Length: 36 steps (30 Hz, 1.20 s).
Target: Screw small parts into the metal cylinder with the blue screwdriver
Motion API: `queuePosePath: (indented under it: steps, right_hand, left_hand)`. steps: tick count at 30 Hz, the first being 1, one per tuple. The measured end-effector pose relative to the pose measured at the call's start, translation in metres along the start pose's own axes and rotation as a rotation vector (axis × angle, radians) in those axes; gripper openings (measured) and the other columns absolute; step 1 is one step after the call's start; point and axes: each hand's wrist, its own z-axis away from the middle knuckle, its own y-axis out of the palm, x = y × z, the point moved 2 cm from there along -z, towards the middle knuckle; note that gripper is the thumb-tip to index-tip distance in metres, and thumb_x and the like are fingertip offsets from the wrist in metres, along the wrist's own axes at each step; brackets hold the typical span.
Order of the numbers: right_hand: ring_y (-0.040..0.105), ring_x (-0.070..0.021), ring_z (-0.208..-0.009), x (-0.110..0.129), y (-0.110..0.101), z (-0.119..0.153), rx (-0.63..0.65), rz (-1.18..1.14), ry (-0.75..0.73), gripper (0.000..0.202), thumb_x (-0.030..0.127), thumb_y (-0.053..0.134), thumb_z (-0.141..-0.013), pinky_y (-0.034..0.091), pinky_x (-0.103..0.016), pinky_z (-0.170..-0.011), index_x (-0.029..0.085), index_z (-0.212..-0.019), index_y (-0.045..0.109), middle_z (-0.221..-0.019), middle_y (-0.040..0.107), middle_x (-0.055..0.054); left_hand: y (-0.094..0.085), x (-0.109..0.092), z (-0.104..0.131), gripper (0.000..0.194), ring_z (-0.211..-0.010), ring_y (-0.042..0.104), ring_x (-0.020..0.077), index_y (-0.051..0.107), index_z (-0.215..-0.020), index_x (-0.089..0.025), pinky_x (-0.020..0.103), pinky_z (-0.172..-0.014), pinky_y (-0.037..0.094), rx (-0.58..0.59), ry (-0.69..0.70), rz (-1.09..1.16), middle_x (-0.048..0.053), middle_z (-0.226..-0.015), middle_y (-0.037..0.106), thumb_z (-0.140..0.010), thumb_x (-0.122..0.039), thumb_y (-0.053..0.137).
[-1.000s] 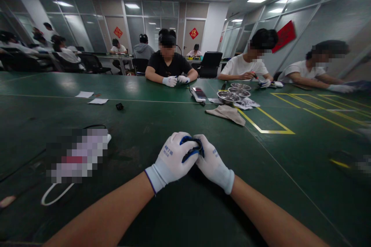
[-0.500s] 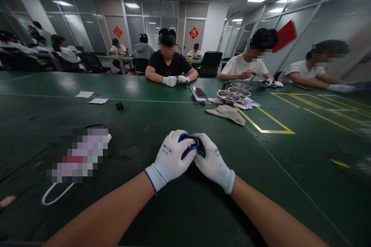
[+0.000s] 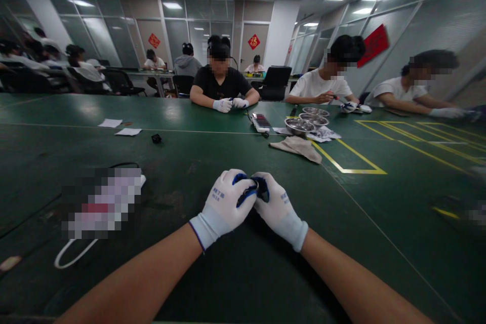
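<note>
My left hand point(image 3: 230, 202) and my right hand point(image 3: 279, 207) wear white work gloves with blue palms, and they meet just above the green table point(image 3: 212, 283). Between the fingertips of both hands is a small dark object point(image 3: 258, 183) with a shiny edge. Most of it is hidden by the gloves, so its kind cannot be made out. The fingers of each hand are curled and closed around it.
To the left lies a blurred-out power bank-like white device point(image 3: 142, 182) with a white loop point(image 3: 76, 263). Farther off are a small black piece point(image 3: 156, 138), a beige cloth point(image 3: 298, 149) and metal bowls point(image 3: 299, 126). A co-worker in black point(image 3: 218, 83) sits opposite.
Both hands stay in nearly the same place. The fingers have shifted very slightly around the small dark object.
</note>
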Motion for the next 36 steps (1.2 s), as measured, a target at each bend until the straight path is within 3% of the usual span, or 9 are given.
queuePosePath:
  steps: [6,12,14,18,23,28,31,33,36]
  right_hand:
    - [0.071,-0.0237,-0.092,-0.0036,-0.0019,-0.0005,-0.053,0.018,0.023,0.039,0.015,0.064,-0.076,0.06,-0.04,-0.083,0.021,-0.114,0.061,-0.101,0.072,-0.007]
    - [0.069,-0.0247,-0.093,-0.0004,-0.0055,-0.0028,-0.068,0.091,-0.052,0.033,0.01,0.062,-0.074,0.06,-0.041,-0.084,0.023,-0.103,0.066,-0.101,0.07,-0.007]
    - [0.069,-0.025,-0.094,-0.0004,-0.006,-0.0029,-0.089,0.099,-0.073,0.033,0.009,0.061,-0.075,0.06,-0.042,-0.085,0.023,-0.104,0.067,-0.101,0.07,-0.007]
    - [0.07,-0.0251,-0.098,-0.0011,-0.005,-0.0024,-0.081,0.051,-0.069,0.031,0.013,0.061,-0.081,0.059,-0.043,-0.089,0.024,-0.109,0.066,-0.106,0.071,-0.007]
    - [0.071,-0.0247,-0.102,-0.0019,-0.0025,-0.0009,-0.017,-0.032,-0.003,0.032,0.021,0.059,-0.089,0.059,-0.043,-0.093,0.023,-0.121,0.062,-0.112,0.072,-0.008]
    - [0.07,-0.0241,-0.097,-0.0008,-0.0012,0.0011,-0.005,-0.04,0.004,0.028,0.026,0.061,-0.092,0.059,-0.042,-0.089,0.024,-0.12,0.061,-0.108,0.072,-0.008]
    - [0.069,-0.0232,-0.092,0.002,-0.0016,0.0018,-0.017,-0.029,-0.019,0.025,0.027,0.061,-0.092,0.06,-0.04,-0.083,0.023,-0.116,0.06,-0.104,0.071,-0.007]
    - [0.069,-0.023,-0.09,0.0036,-0.0023,0.0018,-0.029,-0.014,-0.029,0.022,0.027,0.062,-0.091,0.059,-0.039,-0.08,0.023,-0.113,0.06,-0.101,0.071,-0.007]
    - [0.069,-0.023,-0.087,0.0048,-0.0033,0.0014,-0.031,0.006,-0.02,0.017,0.029,0.063,-0.09,0.059,-0.037,-0.077,0.023,-0.106,0.062,-0.097,0.071,-0.006]
  left_hand:
    - [-0.0006,-0.0022,0.0007,0.025,-0.108,0.062,0.0283,0.069,-0.116,-0.02,0.048,-0.093,0.057,0.008,0.035,0.018,0.012,-0.119,0.064,-0.094,-0.027,0.061]
    - [-0.0009,-0.0028,0.0017,0.026,-0.109,0.063,0.0292,0.068,-0.118,-0.02,0.049,-0.093,0.057,0.044,0.053,0.027,0.013,-0.121,0.065,-0.093,-0.027,0.061]
    - [0.0006,-0.0014,0.0029,0.038,-0.112,0.063,0.0304,0.062,-0.13,-0.02,0.051,-0.096,0.057,0.023,0.044,0.04,0.014,-0.124,0.064,-0.093,-0.027,0.061]
    - [0.002,0.0007,0.0056,0.068,-0.119,0.063,0.0316,0.035,-0.154,-0.021,0.053,-0.103,0.055,-0.075,0.013,0.079,0.015,-0.131,0.062,-0.092,-0.028,0.062]
    - [-0.0006,0.0002,0.0083,0.082,-0.115,0.069,0.0274,0.021,-0.161,-0.026,0.046,-0.097,0.06,-0.113,-0.072,0.143,0.013,-0.136,0.06,-0.091,-0.028,0.064]
    - [0.0007,0.0009,0.0102,0.11,-0.116,0.069,0.0314,0.008,-0.164,-0.024,0.049,-0.096,0.06,-0.051,-0.082,0.118,0.015,-0.137,0.059,-0.08,-0.041,0.077]
    - [0.0009,0.0034,0.0083,0.118,-0.13,0.059,0.0399,0.012,-0.163,-0.021,0.061,-0.108,0.05,-0.047,-0.015,0.03,0.02,-0.145,0.053,-0.073,-0.05,0.082]
    - [-0.0003,0.0045,0.0057,0.117,-0.141,0.048,0.0454,0.017,-0.162,-0.019,0.071,-0.118,0.033,-0.045,0.052,-0.056,0.022,-0.15,0.048,-0.071,-0.054,0.082]
    - [-0.0023,0.0049,0.0021,0.116,-0.15,0.033,0.0498,0.02,-0.161,-0.018,0.077,-0.122,0.012,-0.026,0.091,-0.149,0.024,-0.158,0.041,-0.071,-0.058,0.081]
